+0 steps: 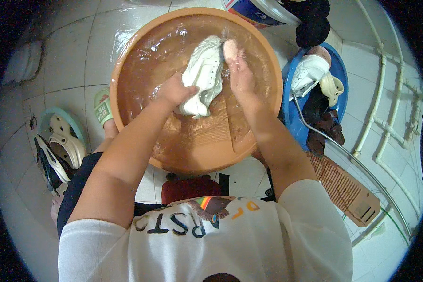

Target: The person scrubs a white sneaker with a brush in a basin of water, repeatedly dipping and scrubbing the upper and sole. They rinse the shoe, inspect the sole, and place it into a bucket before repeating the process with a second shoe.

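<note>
A white sneaker (204, 77) with a row of lace holes is held over the murky water in a large orange basin (197, 166). My left hand (173, 91) grips its lower left side, the thumb lying across the upper. On the other side, my right hand (241, 73) holds what looks like a small pale pink scrubbing brush (230, 50), its dark edge against the sneaker's upper right side. The fingers partly cover the brush. A ribbed washboard slope (214, 131) shows under the water, below the sneaker.
To the right, a blue tub (288, 110) holds a white shoe (310, 70), a cream clog (332, 88) and dark shoes. A brown washboard (348, 188) and a curved metal pipe (336, 141) lie nearby. Clogs (66, 141) stand at left; a bucket (263, 11) stands behind.
</note>
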Demonstrator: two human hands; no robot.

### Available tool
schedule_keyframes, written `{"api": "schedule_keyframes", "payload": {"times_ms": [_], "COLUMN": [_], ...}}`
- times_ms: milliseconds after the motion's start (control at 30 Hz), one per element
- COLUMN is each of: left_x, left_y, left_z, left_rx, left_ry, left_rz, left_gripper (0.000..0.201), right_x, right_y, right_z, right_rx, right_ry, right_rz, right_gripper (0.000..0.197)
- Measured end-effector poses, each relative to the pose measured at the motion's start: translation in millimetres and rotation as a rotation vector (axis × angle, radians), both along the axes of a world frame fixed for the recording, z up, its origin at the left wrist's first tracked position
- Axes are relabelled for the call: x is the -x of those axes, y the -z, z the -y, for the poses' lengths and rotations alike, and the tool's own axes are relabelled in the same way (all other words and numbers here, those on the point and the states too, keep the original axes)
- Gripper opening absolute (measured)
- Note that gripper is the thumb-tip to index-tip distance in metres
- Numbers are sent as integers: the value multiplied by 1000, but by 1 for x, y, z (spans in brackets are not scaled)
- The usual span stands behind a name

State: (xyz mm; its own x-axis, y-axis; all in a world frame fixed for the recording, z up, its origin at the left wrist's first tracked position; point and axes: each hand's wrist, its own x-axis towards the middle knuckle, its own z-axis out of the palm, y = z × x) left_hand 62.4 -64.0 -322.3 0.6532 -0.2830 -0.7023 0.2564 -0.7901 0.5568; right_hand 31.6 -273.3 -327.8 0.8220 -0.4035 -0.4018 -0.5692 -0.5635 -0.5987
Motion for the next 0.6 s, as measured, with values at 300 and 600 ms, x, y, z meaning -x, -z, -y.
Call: {"api": "schedule_keyframes", "payload": {"times_ms": [300,600], "left_x": [29,9], "left_y": [30,10], "left_z": [-13,20], "left_rx": [192,418], "left_ry": [-27,-46], "left_rz": [405,491], "left_gripper": [51,67], "right_x": [0,18], "right_y": [18,-36], "right_z": [18,-49], "right_rx": [261,-157], "right_ry": [-237,-248], "right_rz": [-203,182], "right_gripper": [36,63]}}
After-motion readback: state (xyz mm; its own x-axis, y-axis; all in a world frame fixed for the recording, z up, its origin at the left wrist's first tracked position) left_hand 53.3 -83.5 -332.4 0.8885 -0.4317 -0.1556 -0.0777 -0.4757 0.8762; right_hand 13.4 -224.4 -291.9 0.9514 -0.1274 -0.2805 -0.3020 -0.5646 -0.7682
